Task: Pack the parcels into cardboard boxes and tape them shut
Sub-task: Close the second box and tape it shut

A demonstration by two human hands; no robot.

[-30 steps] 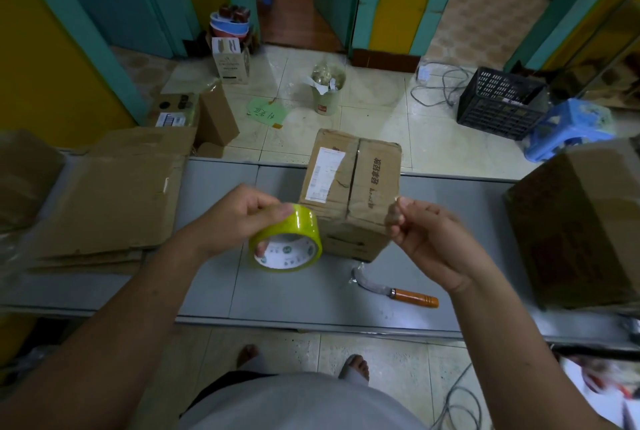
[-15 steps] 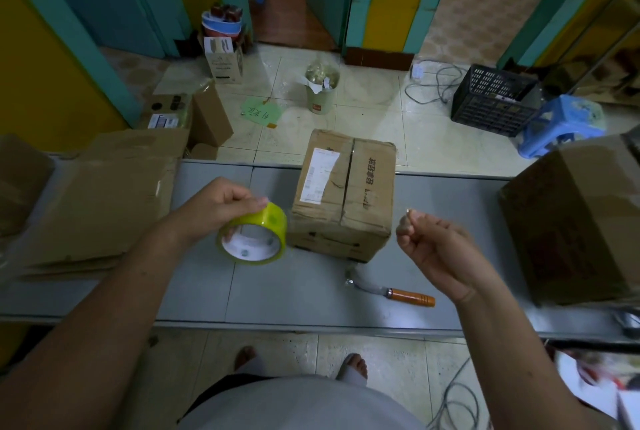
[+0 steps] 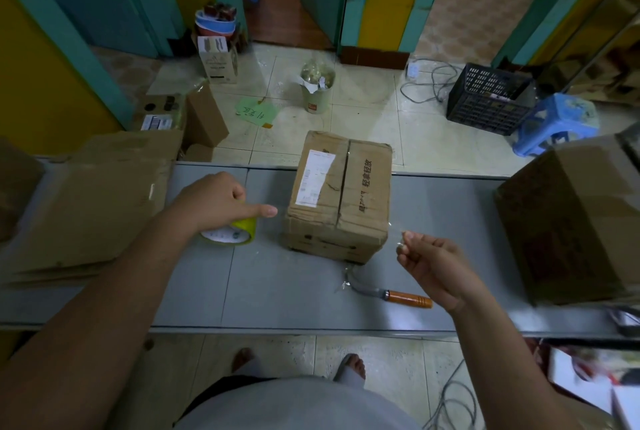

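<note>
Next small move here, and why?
Probably lift the tape and lay it over the cardboard box: the left hand grips the yellow tape roll, the right hand pinches what looks like the clear tape end, and the closed box sits between them.

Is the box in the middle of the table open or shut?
Shut: on the cardboard box top flaps lie flat, meeting along a centre seam. Whether tape seals it, cannot tell.
</note>
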